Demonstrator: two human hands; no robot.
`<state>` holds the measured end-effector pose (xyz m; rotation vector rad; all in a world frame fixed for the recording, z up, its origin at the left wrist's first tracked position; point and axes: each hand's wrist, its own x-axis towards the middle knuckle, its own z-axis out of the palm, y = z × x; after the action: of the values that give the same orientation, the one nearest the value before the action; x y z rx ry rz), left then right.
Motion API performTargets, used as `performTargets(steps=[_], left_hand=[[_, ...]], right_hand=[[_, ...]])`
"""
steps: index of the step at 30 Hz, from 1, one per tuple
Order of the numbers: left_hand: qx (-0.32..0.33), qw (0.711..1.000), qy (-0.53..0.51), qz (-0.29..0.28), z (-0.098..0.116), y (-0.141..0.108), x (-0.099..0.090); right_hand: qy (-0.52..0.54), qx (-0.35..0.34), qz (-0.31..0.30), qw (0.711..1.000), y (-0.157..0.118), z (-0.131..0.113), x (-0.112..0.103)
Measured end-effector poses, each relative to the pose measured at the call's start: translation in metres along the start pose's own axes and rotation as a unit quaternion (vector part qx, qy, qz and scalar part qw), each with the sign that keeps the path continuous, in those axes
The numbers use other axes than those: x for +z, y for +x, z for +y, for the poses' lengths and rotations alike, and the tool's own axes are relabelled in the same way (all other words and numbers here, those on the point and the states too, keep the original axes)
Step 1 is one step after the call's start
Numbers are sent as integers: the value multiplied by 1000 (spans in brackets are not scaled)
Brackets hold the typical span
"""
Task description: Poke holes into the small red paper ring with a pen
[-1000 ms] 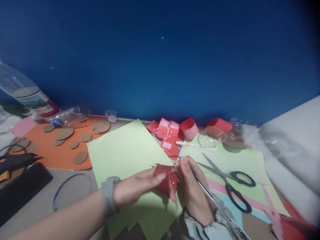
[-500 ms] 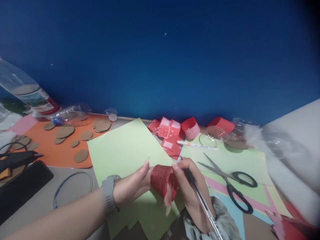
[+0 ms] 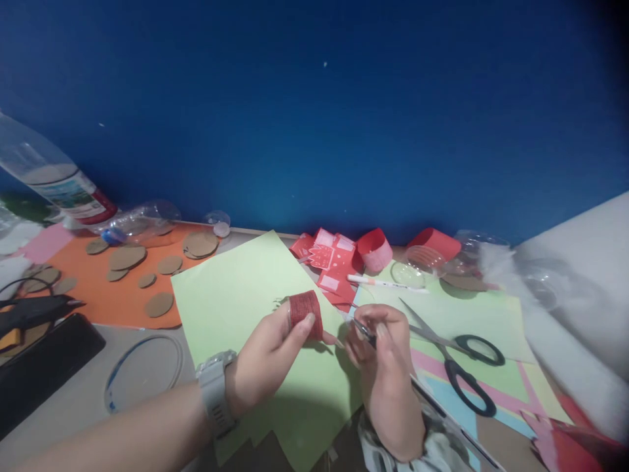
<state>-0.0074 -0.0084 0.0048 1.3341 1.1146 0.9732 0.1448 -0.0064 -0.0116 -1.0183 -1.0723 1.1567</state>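
My left hand (image 3: 265,354), with a grey watch on its wrist, holds a small cup-shaped piece wound with red string (image 3: 307,308). Its thumb presses on the near side, and some fingers are hidden inside or behind it. A fingertip shows at the lower right of the string-wound piece. My right hand (image 3: 388,380) is closed around a pen (image 3: 447,410), its dark tip end poking out between thumb and fingers toward the left. The pen is apart from the string-wound piece. Below both hands lies a light green sheet (image 3: 236,282).
Black-handled scissors (image 3: 472,387) lie open at right on coloured sheets. A white marker (image 3: 383,284) and red paper pieces (image 3: 376,249) are at the back. Cardboard discs (image 3: 160,305) rest on orange paper (image 3: 113,308) at left, near a large bottle (image 3: 73,196) and a black phone (image 3: 54,367).
My left hand has turned the string-wound piece and moved it up and left. My right hand has drawn away from it, and the pen has tilted lower.
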Motion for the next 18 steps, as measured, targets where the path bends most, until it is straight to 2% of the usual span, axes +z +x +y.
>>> performTargets(steps=[2,4,8,13,18], left_hand=[[-7,1000,11,7,-1,1,-1],[-17,1000,12,1,-2,2,-1],[-38,999,-21,-15,-4,0,-1],[-9,997,-70,-8,-1,-4,-1],[4,997,-62,-40,2,-3,-2]], right_hand=[[15,-19,-21,1000,-2,1,0],[-21,-25,-37,999,-5,-1,0],[-67,43,-28,996,-10,-8,-2],[-65,71,-26,995,-10,-5,-6],[-45,66,-33,996,-8,-2,-6]])
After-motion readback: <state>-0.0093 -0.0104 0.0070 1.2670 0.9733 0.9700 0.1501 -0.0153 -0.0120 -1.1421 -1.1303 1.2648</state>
